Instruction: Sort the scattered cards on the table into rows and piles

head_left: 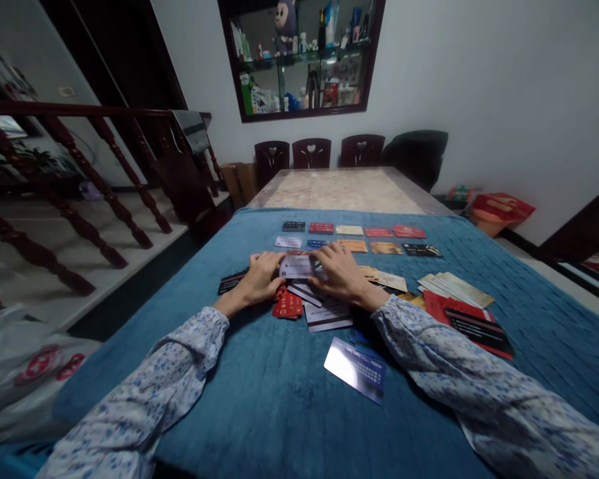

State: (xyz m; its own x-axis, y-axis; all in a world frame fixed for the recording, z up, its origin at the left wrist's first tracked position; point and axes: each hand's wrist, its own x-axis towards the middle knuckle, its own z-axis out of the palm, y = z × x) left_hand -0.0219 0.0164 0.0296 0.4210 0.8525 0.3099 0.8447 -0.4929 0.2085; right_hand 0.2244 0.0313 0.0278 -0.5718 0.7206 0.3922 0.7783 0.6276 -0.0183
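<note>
Between my two hands a silver-grey plastic card (297,267) is held by its short ends. My left hand (260,276) pinches the left end and my right hand (340,271) the right end. Below it lies a loose heap with red cards (287,304), white striped cards (328,315) and dark cards (230,283). Nearer me a shiny blue-and-silver card (355,370) lies by itself, partly over other blue cards (365,343). Beyond my hands, cards stand in two rows, among them a black one (293,227), a yellow one (349,230) and an orange one (352,246).
A blue cloth (219,399) covers the near table; its far part shows a marbled top (334,189). Right of my right arm lie fanned pale cards (456,289) and red and black cards (479,329). A plastic bag (24,379) is at the left, chairs (312,154) behind.
</note>
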